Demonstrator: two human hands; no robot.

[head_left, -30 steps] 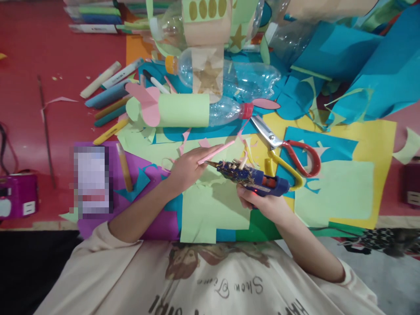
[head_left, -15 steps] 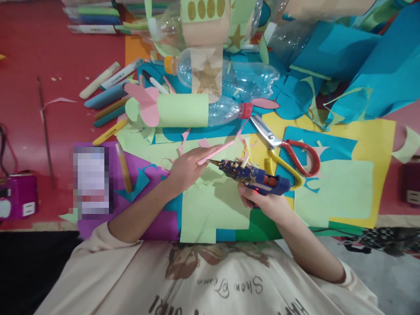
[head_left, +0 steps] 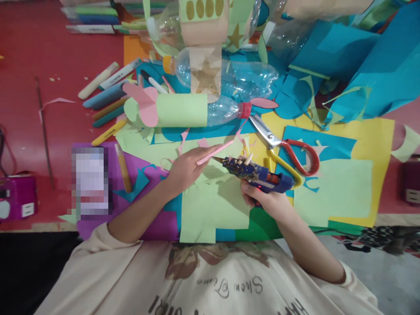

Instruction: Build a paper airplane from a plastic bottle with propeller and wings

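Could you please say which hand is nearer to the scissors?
The right hand: it grips the glue gun below the scissors in the picture; the left hand, holding pink paper, is farther off, leftward.

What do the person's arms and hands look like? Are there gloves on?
No gloves: the left hand and right hand are bare, with no watch or bracelet showing. Loose, cream-coloured cloth sleeves end near the elbows. They belong to a cream-coloured cloth shirt with dark lettering and a brownish printed picture.

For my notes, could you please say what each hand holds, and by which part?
Right hand: the blue glue gun, by its handle. Left hand: pink paper, along its far side.
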